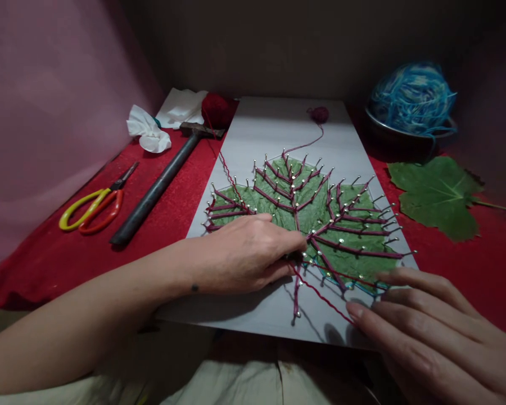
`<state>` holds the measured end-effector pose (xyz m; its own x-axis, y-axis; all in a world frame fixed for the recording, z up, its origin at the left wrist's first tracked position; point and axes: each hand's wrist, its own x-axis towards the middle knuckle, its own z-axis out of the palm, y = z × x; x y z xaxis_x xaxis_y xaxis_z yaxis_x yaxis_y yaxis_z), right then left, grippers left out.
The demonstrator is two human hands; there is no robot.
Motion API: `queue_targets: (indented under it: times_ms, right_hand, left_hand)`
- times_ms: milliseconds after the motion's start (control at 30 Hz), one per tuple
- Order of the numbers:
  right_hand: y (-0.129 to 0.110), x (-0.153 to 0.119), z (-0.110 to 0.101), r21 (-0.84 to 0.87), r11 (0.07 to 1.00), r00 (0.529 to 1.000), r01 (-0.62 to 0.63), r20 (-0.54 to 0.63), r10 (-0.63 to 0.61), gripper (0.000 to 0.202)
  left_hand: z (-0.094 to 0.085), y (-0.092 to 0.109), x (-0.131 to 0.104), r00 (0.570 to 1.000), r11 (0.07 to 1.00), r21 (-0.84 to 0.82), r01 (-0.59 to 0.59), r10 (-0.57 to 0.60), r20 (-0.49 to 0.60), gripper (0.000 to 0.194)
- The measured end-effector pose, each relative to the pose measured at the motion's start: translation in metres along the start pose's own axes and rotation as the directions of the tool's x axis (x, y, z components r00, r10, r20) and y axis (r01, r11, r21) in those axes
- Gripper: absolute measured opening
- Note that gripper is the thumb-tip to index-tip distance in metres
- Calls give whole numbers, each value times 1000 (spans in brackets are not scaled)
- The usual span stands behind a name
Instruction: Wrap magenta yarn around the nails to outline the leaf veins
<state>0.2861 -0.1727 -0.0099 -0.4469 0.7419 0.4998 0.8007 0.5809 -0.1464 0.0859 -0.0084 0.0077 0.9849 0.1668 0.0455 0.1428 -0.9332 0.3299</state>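
A green leaf (274,211) lies on a white board (253,126), with several nails standing along its edge and veins. Purple yarn (337,228) is wound between the nails like veins. My left hand (253,247) is closed over the leaf's lower middle, fingertips pinched on red yarn (322,296) beside the nails; the tips are partly hidden. Two red strands stretch from there to my right hand (430,326), one at the thumb and one at the forefinger. That hand holds the yarn at the board's lower right, fingers long and thumb apart from the forefinger.
Left on the red cloth (37,261) lie scissors (103,202), a hammer (164,183) and crumpled white tissue (149,132). A red yarn ball (216,109) and a small purple ball (319,115) sit farther back. Blue yarn (415,98) fills a metal bowl (398,128), near a loose leaf (441,191).
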Motion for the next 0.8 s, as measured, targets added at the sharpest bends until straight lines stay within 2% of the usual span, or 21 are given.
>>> queue_targets:
  times_ms: [100, 200, 333, 433, 500, 600, 700, 800]
  right_hand:
    - [-6, -3, 6, -32, 997, 996, 71, -46, -72, 26]
    - [-11, -3, 12, -13, 997, 994, 74, -83, -75, 27]
    - [-18, -1, 14, -9, 1000, 999, 16, -52, -17, 24]
    - [-19, -5, 13, 3, 1000, 991, 18, -131, -18, 28]
    - [-18, -10, 12, -22, 998, 988, -60, -147, 56, 31]
    - [-17, -15, 7, -73, 980, 980, -186, -88, 179, 35]
    - [-17, -13, 5, -102, 957, 962, -272, -2, 273, 38]
    - [-21, -6, 6, -160, 916, 928, -367, 4, 373, 32]
  left_hand:
    - [-1, 0, 0, 1000, 1000, -3, 7, -7, -3, 21]
    - [-5, 0, -1, 1000, 998, -57, 19, -19, 1, 24]
    - [-15, -1, -3, 998, 971, -227, 70, -68, 15, 22]
    - [-22, -3, -5, 998, 922, -384, 51, -39, 38, 14]
    - [-25, -5, -5, 999, 876, -483, 4, 22, 49, 12]
    - [-29, -6, -5, 995, 817, -575, -40, 88, 55, 7]
    - [-30, -5, -5, 991, 790, -610, -67, 125, 54, 7]
    - [-29, -4, -5, 987, 788, -610, -82, 149, 59, 7]
